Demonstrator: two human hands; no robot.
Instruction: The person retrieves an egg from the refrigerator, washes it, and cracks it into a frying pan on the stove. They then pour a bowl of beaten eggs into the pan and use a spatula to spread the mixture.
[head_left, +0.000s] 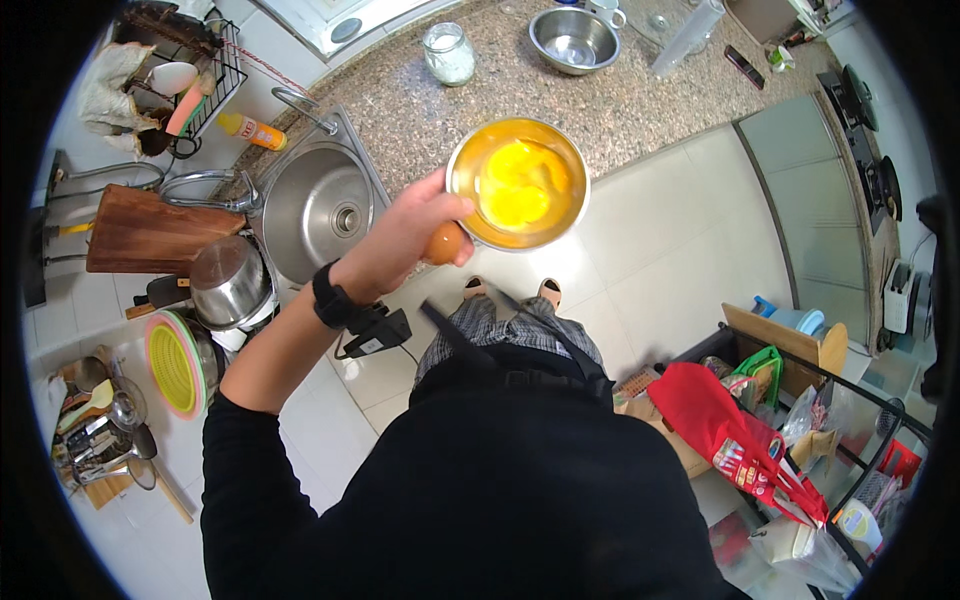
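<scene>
My left hand comes in from the left and grips a round metal bowl by its near left rim. The thumb lies over the edge of the bowl. Inside are raw eggs, bright yellow yolks in clear white. Tucked in the same hand, below the thumb, is what looks like a whole brown egg. The bowl is in front of me, overlapping the counter edge and the floor in the picture. My right hand is out of view.
Left of the bowl is a steel sink with a faucet. On the granite counter stand a glass jar, another metal bowl and a phone. A red bag hangs by a rack behind right.
</scene>
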